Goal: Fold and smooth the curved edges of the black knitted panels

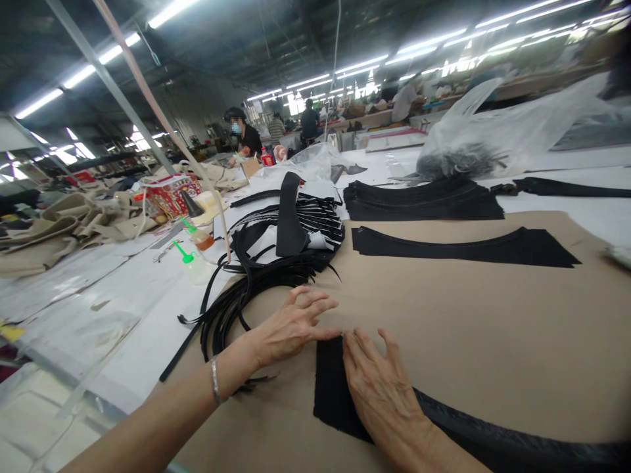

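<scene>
Black curved panel [332, 384]: laid partly under the right hand [382, 381], its long axis swept rightward.
Right hand: nearer, spread flat over the panel.
Left hand [296, 322]: held open at the panel's top edge.
Black strips [224, 309]: heaped beyond the left wrist.

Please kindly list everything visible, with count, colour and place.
Flat piece: one, black, under right hand
Curved pieces: several, black, beyond hands
Strips: many, black, beside left hand
Sheet: one, brown, under hands
Table: one, white, under sheet
Green-tipped bottles: two, amber and whitish, left
Patterned container: one, red, left
Material: uncounted, beige, far left
Plastic wrapping: several, transparent, back
Co-workers: several, mixed clothing, background
Ceiling lamps: several, white, overhead
Bracelet: one, silver, left wrist
Left hand: one, bare, at piece's edge
Right hand: one, bare, on piece
</scene>
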`<state>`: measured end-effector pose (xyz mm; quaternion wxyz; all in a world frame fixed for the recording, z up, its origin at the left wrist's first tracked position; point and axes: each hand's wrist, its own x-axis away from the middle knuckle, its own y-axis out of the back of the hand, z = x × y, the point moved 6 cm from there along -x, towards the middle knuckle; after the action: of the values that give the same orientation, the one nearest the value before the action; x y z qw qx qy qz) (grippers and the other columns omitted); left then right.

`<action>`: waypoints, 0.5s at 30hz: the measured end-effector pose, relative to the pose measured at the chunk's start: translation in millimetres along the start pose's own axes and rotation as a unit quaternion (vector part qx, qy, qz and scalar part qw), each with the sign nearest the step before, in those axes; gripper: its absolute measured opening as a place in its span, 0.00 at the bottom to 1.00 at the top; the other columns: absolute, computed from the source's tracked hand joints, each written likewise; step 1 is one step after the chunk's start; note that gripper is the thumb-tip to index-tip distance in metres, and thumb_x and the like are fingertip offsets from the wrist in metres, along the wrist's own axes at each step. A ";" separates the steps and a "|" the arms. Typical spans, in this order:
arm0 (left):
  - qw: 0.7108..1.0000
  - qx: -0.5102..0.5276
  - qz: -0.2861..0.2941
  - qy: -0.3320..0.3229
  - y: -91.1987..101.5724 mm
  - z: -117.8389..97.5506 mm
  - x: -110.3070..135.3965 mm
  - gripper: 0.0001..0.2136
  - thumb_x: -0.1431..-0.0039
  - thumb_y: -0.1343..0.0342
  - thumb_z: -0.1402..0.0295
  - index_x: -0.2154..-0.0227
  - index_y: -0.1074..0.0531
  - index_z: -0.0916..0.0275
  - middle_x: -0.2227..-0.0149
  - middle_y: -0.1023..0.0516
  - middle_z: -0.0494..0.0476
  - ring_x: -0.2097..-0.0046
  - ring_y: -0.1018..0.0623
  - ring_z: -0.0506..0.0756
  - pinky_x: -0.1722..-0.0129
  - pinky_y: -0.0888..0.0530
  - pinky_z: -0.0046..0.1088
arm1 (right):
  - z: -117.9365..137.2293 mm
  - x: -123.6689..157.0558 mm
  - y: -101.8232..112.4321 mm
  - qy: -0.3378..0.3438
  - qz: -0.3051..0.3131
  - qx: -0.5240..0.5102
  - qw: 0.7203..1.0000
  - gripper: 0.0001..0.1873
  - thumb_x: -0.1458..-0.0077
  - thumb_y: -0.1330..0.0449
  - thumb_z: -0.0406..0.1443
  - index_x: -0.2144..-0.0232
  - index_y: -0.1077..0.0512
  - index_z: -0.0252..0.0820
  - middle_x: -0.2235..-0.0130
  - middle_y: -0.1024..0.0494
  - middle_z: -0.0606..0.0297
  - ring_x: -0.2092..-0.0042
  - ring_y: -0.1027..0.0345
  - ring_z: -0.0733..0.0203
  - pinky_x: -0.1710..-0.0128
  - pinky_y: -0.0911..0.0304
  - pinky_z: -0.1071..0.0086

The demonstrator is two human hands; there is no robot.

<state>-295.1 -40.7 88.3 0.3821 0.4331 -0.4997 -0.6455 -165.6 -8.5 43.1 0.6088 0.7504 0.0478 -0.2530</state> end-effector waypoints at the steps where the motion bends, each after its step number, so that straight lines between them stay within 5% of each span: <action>1: 1.000 0.013 -0.003 0.013 -0.6 -1.4 0.7 0.21 0.37 0.53 0.79 0.50 0.30 0.46 0.40 0.37 0.55 0.38 0.41 0.58 0.41 0.46 0.46 | -0.2 -0.6 0.7 -0.001 -0.002 -0.004 1.000 0.22 0.46 0.51 0.26 0.51 0.27 0.32 0.51 0.25 0.49 0.46 0.39 0.48 0.43 0.49 0.46; 7: 0.982 0.104 -0.045 0.153 -1.0 -4.8 10.7 0.20 0.42 0.54 0.82 0.54 0.28 0.54 0.53 0.29 0.56 0.48 0.33 0.56 0.48 0.40 0.39 | -4.8 -2.7 0.2 -0.021 0.008 -0.046 0.999 0.21 0.48 0.49 0.24 0.53 0.26 0.34 0.52 0.24 0.52 0.47 0.38 0.50 0.43 0.52 0.47; 15: 0.983 0.109 -0.018 0.144 -16.6 -37.6 26.8 0.15 0.36 0.55 0.75 0.49 0.32 0.58 0.55 0.26 0.57 0.50 0.32 0.57 0.50 0.41 0.40 | -29.9 -12.0 8.2 -0.104 0.105 -0.193 0.970 0.15 0.43 0.44 0.30 0.54 0.28 0.45 0.52 0.25 0.62 0.51 0.36 0.55 0.49 0.50 0.54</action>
<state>-269.7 -73.9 62.6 0.3890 0.5697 -0.4991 -0.5244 -163.3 20.3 59.6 0.7672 0.5888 -0.0467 -0.2500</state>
